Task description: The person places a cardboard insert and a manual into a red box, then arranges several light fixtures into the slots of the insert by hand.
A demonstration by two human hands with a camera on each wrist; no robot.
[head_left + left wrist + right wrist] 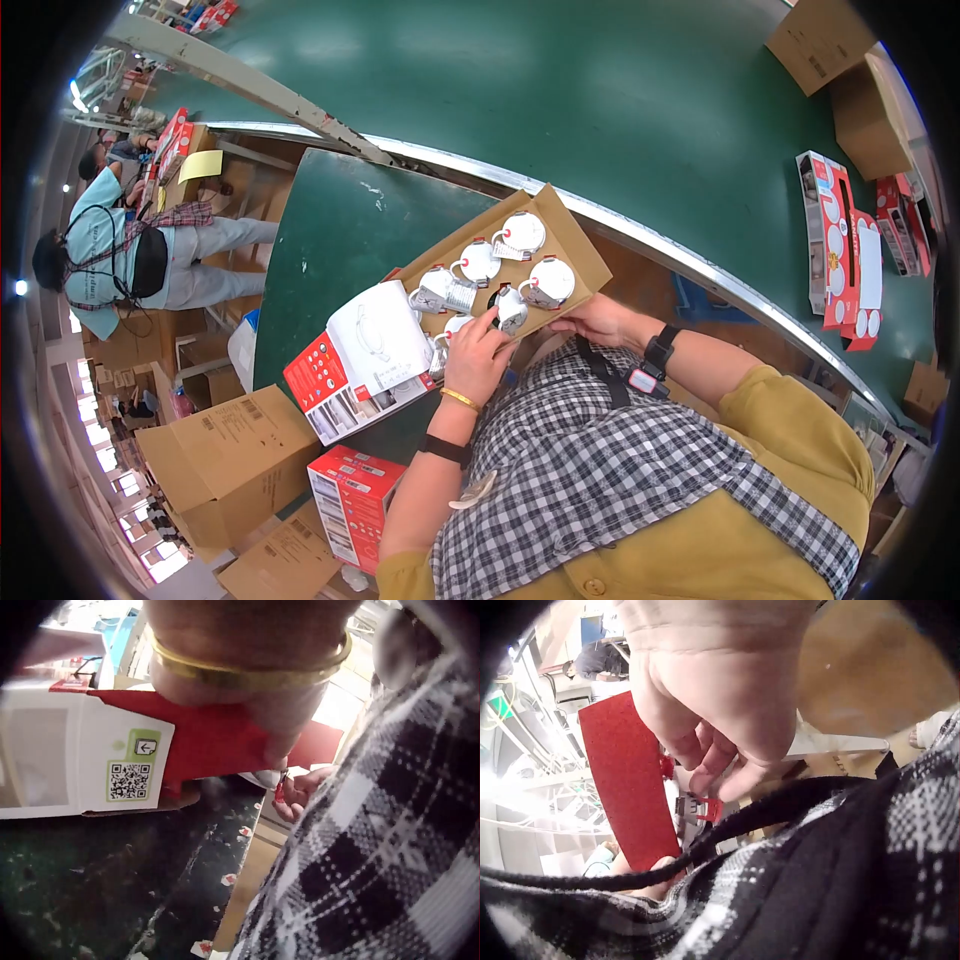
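Observation:
An open carton [580, 240] holds several white round downlights [524, 232] with silver finned bodies and white cables. My left hand [477, 355] lies over the carton's near side, its index finger stretched onto a tilted downlight [510, 310]. The carton's red outer wall [217, 739] shows beneath that hand in the left wrist view. By the near right corner is my right hand [598, 320], fingers curled. In the right wrist view those fingers pinch a downlight part with a red clip [709, 810]; most of it is hidden.
A printed white flap [380, 340] extends left from the carton over the green table [330, 230]. A red box [350, 500] and brown cartons [230, 450] stand below left. Beyond the metal rail, red boxes [830, 240] lie on another green surface. Another person [130, 240] stands at left.

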